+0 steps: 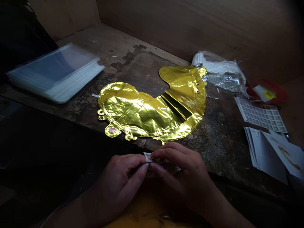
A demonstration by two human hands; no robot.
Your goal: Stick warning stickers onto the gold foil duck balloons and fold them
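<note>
My left hand [125, 174] pinches the left end of a small white printed label [148, 157] with a red mark, between thumb and forefinger. Its right end is between the closed fingertips of my right hand [182, 167]. Something shiny and patterned shows beneath my right fingers, mostly hidden. Just beyond both hands, a flat gold foil balloon [142, 110] lies curved on the table, creased across its middle, with small tabs along its near edge. One round tab carries a pinkish sticker [112, 130].
A stack of clear plastic sleeves [59, 72] lies at the left on the worn wooden table [133, 60]. At the right are a clear bag of white items [219, 71], a red ring-shaped object [281, 91], a label sheet [262, 115] and folded white cards [263, 155]. Wooden walls stand behind.
</note>
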